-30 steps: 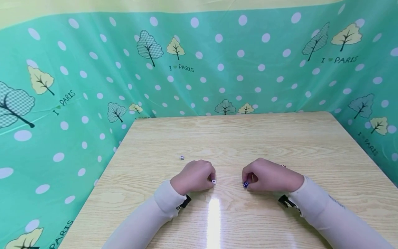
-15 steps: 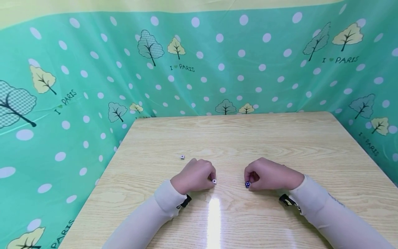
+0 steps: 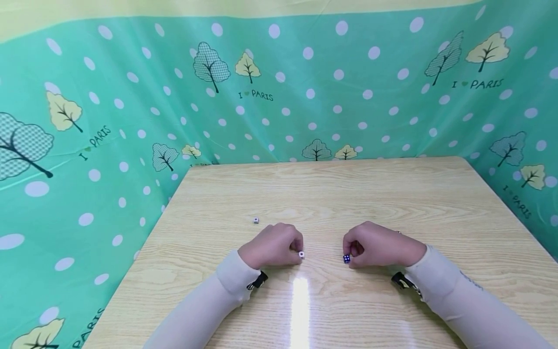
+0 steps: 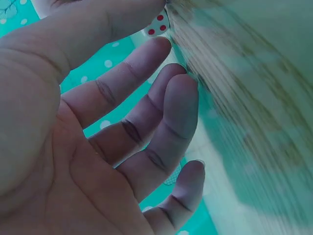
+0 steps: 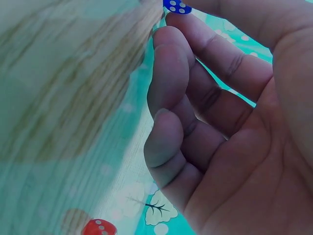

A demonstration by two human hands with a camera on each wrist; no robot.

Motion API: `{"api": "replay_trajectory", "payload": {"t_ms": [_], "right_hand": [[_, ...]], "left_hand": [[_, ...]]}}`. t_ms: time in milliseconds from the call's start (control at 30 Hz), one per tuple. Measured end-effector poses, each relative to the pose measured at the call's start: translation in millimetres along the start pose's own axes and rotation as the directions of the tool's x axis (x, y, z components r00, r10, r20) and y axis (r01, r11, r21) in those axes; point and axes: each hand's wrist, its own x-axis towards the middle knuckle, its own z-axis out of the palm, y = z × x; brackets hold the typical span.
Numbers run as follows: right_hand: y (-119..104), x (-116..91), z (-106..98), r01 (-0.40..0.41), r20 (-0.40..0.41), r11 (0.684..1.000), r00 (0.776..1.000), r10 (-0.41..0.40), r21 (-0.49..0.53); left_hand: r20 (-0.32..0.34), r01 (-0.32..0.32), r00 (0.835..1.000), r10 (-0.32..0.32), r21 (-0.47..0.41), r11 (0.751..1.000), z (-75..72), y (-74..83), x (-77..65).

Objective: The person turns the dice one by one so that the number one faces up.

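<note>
Low over the middle of the wooden table, my left hand [image 3: 272, 245] pinches a small white die [image 3: 302, 255] between thumb and index finger. Red pips show on that die in the left wrist view, where the other fingers curve loosely below it. To the right, across a short gap, my right hand [image 3: 377, 245] holds a blue die [image 3: 346, 259] with white pips at its thumb and fingertips. In the right wrist view the blue die [image 5: 177, 6] is cut off by the top edge. Both dice sit close to the tabletop.
Another white die [image 3: 255, 220] lies on the wooden table [image 3: 331, 189] beyond my left hand. A red die [image 5: 100, 227] rests on the tabletop, mostly hidden behind my right hand in the head view. Green patterned cloth [image 3: 279, 97] walls the back and sides.
My right hand has shifted slightly right with the blue die, which has turned a little between the fingers. My left hand stays nearly in place, the white die turned slightly.
</note>
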Motion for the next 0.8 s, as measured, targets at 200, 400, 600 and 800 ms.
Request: {"api": "replay_trajectory", "payload": {"t_ms": [200,400,600,800], "right_hand": [[-2,-1,-1,0.005,-0.009,1.000,1.000,-0.005,-0.018],[-8,-2,0,0.015,-0.042,0.998,0.999,-0.017,-0.058],[-17,-3,1,0.013,-0.082,0.991,0.996,-0.024,-0.136],[-21,-1,2,0.016,-0.086,0.979,0.996,-0.035,-0.204]], "left_hand": [[0.057,0.000,0.998,0.008,-0.145,0.989,1.4,-5.7,2.1],[0.087,-0.006,0.996,0.022,-0.181,0.983,2.4,-7.9,4.5],[0.097,0.003,0.995,0.015,-0.187,0.982,3.2,-9.2,4.7],[0.098,0.008,0.995,0.011,-0.192,0.981,3.2,-8.8,3.9]]}}
